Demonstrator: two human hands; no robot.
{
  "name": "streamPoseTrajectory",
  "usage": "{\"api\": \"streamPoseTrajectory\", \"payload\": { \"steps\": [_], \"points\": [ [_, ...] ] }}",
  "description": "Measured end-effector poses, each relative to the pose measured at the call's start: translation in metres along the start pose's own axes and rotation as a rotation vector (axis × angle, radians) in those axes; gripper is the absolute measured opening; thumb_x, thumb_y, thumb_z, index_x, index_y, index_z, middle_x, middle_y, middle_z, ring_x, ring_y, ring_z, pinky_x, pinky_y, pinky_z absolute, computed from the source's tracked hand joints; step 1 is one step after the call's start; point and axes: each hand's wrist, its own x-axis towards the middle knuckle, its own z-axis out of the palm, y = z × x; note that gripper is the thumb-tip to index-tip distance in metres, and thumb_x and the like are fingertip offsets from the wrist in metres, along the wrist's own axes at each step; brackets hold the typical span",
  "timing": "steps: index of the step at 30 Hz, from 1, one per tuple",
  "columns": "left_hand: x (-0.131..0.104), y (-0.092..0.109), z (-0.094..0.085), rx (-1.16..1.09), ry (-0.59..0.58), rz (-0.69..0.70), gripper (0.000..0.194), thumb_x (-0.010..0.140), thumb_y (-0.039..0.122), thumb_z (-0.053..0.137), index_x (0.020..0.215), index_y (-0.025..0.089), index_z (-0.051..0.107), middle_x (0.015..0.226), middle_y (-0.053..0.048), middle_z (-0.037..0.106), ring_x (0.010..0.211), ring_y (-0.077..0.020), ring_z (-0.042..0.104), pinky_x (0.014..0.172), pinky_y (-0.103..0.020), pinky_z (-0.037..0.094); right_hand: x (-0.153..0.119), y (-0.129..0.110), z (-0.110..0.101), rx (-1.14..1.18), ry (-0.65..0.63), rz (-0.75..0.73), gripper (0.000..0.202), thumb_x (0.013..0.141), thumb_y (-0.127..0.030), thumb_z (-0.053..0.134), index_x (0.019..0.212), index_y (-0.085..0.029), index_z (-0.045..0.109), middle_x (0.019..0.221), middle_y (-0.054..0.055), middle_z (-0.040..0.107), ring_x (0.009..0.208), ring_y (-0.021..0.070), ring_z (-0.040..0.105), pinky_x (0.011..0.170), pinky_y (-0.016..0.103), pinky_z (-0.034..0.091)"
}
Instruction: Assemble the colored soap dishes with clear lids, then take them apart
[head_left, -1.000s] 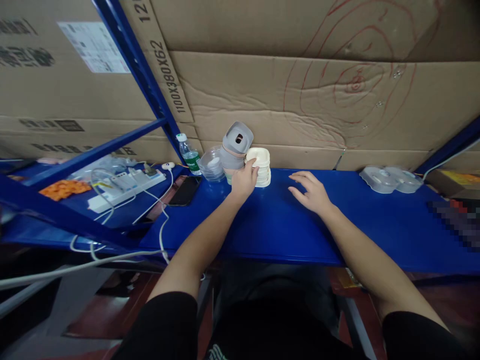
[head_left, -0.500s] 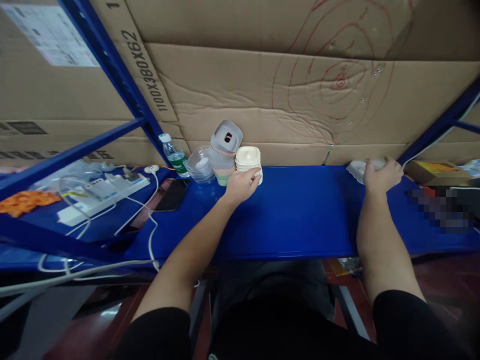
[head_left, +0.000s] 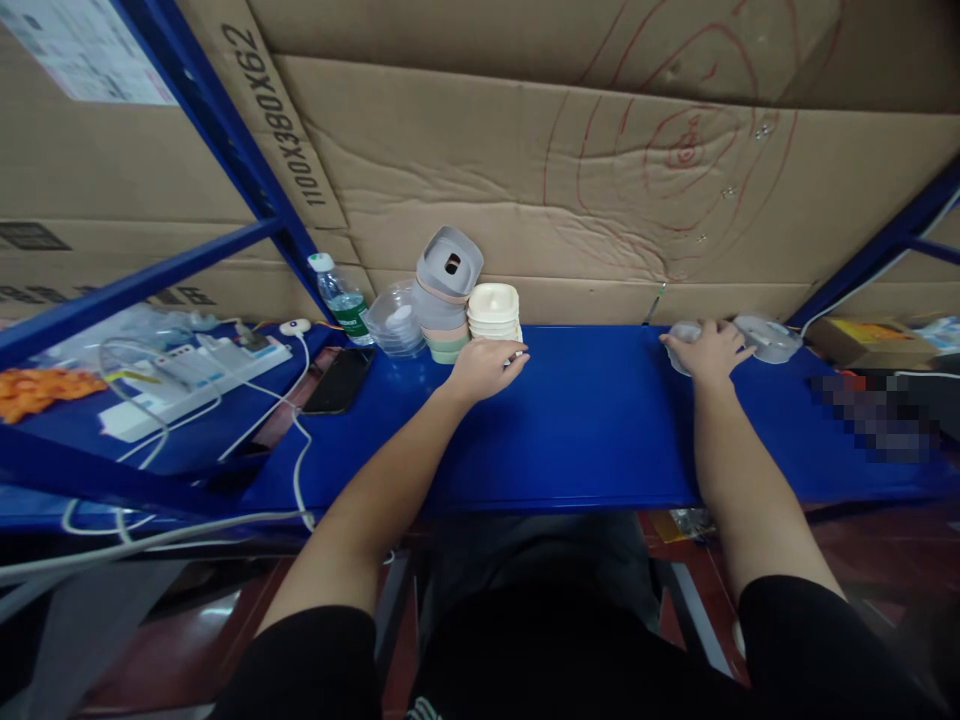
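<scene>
My left hand (head_left: 484, 370) is in front of a stack of cream plastic containers (head_left: 494, 302), fingers curled together against its lower front, which the hand partly hides. Just left of that stack stands a taller pile of grey, peach and green containers (head_left: 442, 305), topped by a tilted grey piece with a dark hole. On the right side of the blue table, my right hand (head_left: 711, 352) grips a clear plastic lid (head_left: 678, 350), partly covered by the fingers. Beside this hand, to the right, lie more clear round plastic pieces (head_left: 772, 342).
Clear bowls (head_left: 397, 325), a water bottle (head_left: 345, 300) and a black phone (head_left: 340, 381) are on the left of the blue table (head_left: 577, 430). A white power strip (head_left: 195, 390) with cables lies farther left. Cardboard (head_left: 480, 150) forms the back wall; a yellow-brown box (head_left: 870, 342) is at right.
My right hand has moved left with the clear lid, uncovering the clear pieces to its right. My left hand stays by the cream stack. The camera view has shifted slightly.
</scene>
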Motion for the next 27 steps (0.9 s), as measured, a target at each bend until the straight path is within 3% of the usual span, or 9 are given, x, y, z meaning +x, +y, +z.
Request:
{"api": "streamPoseTrajectory", "payload": {
  "steps": [3,6,9,11,14,17,20,24,27],
  "points": [
    [0.0,0.0,0.0,-0.006,-0.013,0.0,0.029,0.102,0.037,0.06,0.11,0.019,0.082,0.086,-0.007,0.083,0.082,-0.0206,0.079,0.082,-0.034,0.057,0.003,0.003,0.001,-0.021,-0.182,-0.045,0.079,0.077,-0.064,0.078,0.141,-0.021,0.061,0.155,0.025,0.051,0.14,0.0491,0.048,0.106,0.065,0.044],
    [0.001,0.001,0.0,-0.01,-0.039,0.001,0.03,0.101,0.039,0.062,0.112,0.019,0.081,0.087,-0.006,0.083,0.085,-0.0211,0.079,0.082,-0.034,0.057,0.005,-0.005,0.001,0.002,-0.304,-0.266,0.082,0.074,-0.058,0.082,0.142,-0.016,0.063,0.147,0.027,0.057,0.134,0.0482,0.056,0.106,0.06,0.048],
    [0.0,0.001,0.0,-0.015,-0.078,0.004,0.032,0.099,0.042,0.065,0.115,0.019,0.08,0.092,-0.006,0.083,0.089,-0.022,0.079,0.083,-0.035,0.057,-0.01,-0.031,0.0,0.119,-0.403,-0.564,0.079,0.071,-0.051,0.085,0.141,-0.019,0.066,0.141,0.019,0.065,0.131,0.0397,0.062,0.112,0.052,0.049],
    [0.0,0.002,0.0,-0.019,-0.113,0.003,0.034,0.099,0.044,0.067,0.117,0.018,0.079,0.096,-0.007,0.083,0.089,-0.0214,0.078,0.083,-0.034,0.057,-0.03,-0.055,-0.003,0.318,-0.457,-0.802,0.075,0.072,-0.047,0.085,0.139,-0.02,0.068,0.142,0.016,0.067,0.132,0.0374,0.062,0.115,0.053,0.048],
    [-0.001,0.001,0.0,-0.034,-0.166,-0.014,0.038,0.096,0.047,0.071,0.122,0.019,0.077,0.096,-0.006,0.083,0.084,-0.0198,0.077,0.082,-0.033,0.057,-0.063,-0.085,-0.011,0.545,-0.546,-0.966,0.065,0.077,-0.045,0.082,0.138,-0.024,0.07,0.144,0.013,0.068,0.131,0.0344,0.065,0.114,0.053,0.05],
    [-0.002,0.001,0.001,-0.061,-0.188,-0.023,0.044,0.095,0.048,0.072,0.129,0.019,0.073,0.099,-0.006,0.082,0.086,-0.0198,0.077,0.083,-0.033,0.057,-0.085,-0.102,-0.022,0.747,-0.536,-0.983,0.056,0.08,-0.044,0.082,0.133,-0.027,0.073,0.144,0.011,0.069,0.133,0.034,0.065,0.118,0.056,0.048],
    [-0.002,0.003,0.001,-0.064,-0.129,0.017,0.056,0.097,0.05,0.07,0.143,0.02,0.064,0.117,-0.011,0.079,0.105,-0.024,0.076,0.091,-0.036,0.059,-0.092,-0.105,-0.032,0.989,-0.567,-0.87,0.051,0.083,-0.048,0.083,0.13,-0.03,0.074,0.139,0.009,0.073,0.131,0.0344,0.068,0.116,0.058,0.049],
    [0.001,0.013,-0.002,-0.04,0.007,0.123,0.064,0.098,0.055,0.066,0.151,0.021,0.055,0.151,-0.021,0.06,0.128,-0.0307,0.068,0.098,-0.043,0.061,-0.095,-0.105,-0.044,1.283,-0.913,-0.611,0.049,0.082,-0.059,0.081,0.122,-0.03,0.077,0.131,0.008,0.077,0.114,0.0357,0.076,0.086,0.05,0.066],
    [0.005,0.025,-0.008,-0.05,-0.012,0.245,0.06,0.102,0.057,0.059,0.151,0.023,0.054,0.159,-0.019,0.055,0.136,-0.0302,0.064,0.101,-0.045,0.061,-0.1,-0.106,-0.05,1.365,-1.175,-0.484,0.053,0.078,-0.063,0.082,0.117,-0.028,0.079,0.127,0.01,0.079,0.106,0.0366,0.079,0.071,0.043,0.067]
  ]
}}
